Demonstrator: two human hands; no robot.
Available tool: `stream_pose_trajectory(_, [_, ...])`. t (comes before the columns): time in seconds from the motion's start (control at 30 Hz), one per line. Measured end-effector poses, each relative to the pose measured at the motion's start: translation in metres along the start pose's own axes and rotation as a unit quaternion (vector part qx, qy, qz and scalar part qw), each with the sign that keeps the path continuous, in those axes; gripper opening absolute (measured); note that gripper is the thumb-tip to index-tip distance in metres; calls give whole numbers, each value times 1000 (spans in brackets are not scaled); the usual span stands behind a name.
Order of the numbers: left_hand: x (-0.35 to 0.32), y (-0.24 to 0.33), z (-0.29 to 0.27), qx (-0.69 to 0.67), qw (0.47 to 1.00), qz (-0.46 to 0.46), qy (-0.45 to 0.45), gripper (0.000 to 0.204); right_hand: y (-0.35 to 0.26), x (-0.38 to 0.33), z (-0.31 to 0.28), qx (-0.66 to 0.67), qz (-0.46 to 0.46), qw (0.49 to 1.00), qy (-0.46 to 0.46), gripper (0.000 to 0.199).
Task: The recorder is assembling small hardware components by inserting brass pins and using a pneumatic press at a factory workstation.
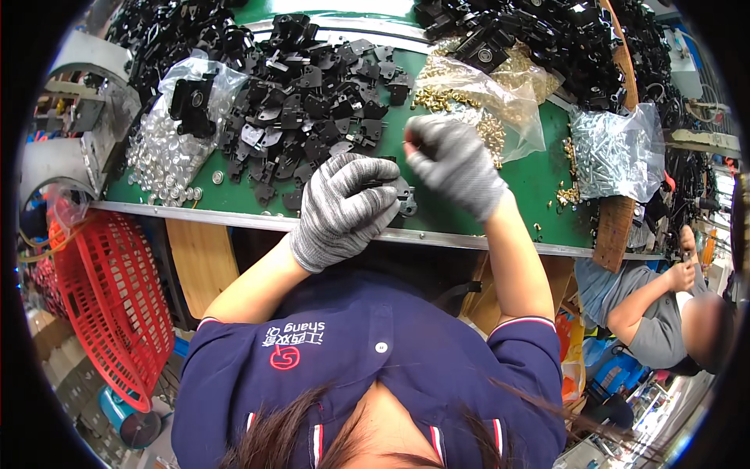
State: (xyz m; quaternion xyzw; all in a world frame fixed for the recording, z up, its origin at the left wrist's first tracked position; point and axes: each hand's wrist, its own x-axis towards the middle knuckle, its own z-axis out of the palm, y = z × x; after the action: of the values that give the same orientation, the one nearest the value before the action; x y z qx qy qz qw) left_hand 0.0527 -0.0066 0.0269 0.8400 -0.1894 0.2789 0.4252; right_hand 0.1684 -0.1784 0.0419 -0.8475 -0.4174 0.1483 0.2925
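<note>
The person's left hand (pixel 344 207), in a grey knit glove, is curled over a small black metal plate (pixel 404 199) near the front edge of the green counter (pixel 539 187); its fingers (pixel 373 173) are clenched on the part, which pokes out past them on the right. The right hand (pixel 455 160), gloved the same, hovers just above and right of that plate with thumb and forefinger pinched together; whether they grip a small fastener cannot be told. The plate lies directly below and left of the right fingertips, so the right hand is the one poised over it while the left grips it. Its long axis is hidden by the glove.

Behind the plate spreads a heap of black stamped parts (pixel 312 109). Left of that heap sits a clear plastic bag of silvery round pieces (pixel 168 144) with a black part on top. Right of the plate lies a clear bag of brass-coloured fasteners (pixel 476 90), and farther right a clear bag of silver screws (pixel 613 152). A red plastic basket (pixel 109 297) hangs below the counter's left end.
</note>
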Motion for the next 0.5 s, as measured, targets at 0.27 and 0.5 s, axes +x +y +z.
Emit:
stream_pose_trajectory(0.27, [-4,0,-1,-36,998,-55,10,24,-35,-30,-31,452,194,870,-15,9])
stream_pose_trajectory(0.5, [-3,3,1,-10,999,-37,28,23,-36,-27,-32,465,256,844,-75,10])
